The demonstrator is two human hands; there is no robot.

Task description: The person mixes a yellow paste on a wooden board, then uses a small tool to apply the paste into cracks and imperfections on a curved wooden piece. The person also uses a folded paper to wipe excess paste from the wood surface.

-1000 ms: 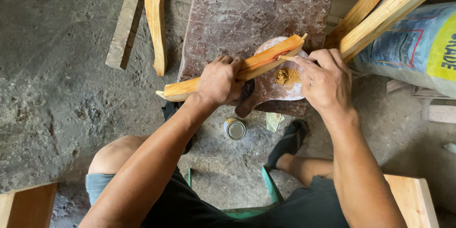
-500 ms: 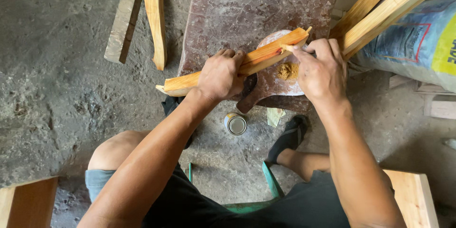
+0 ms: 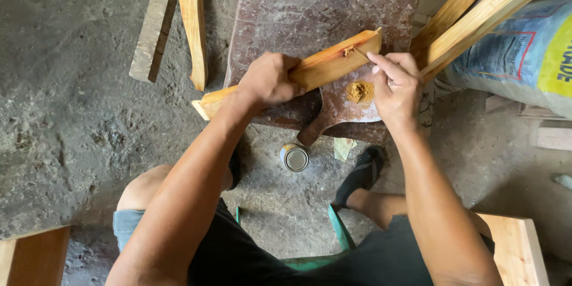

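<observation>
Mid-frame, our left hand (image 3: 268, 80) clamps the wooden piece (image 3: 310, 71) slantwise over the stone slab (image 3: 310, 6), steadying it while our right hand (image 3: 396, 86) pinches a thin stick (image 3: 359, 53) against its upper end, above the brown paste (image 3: 360, 92).

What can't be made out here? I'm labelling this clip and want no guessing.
Head view:
- Thin tool in right hand: too small to identify.
- Wooden piece middle: hidden under left hand.
- Small can: contents unreadable.
- Sack: cut off by right edge.
</observation>
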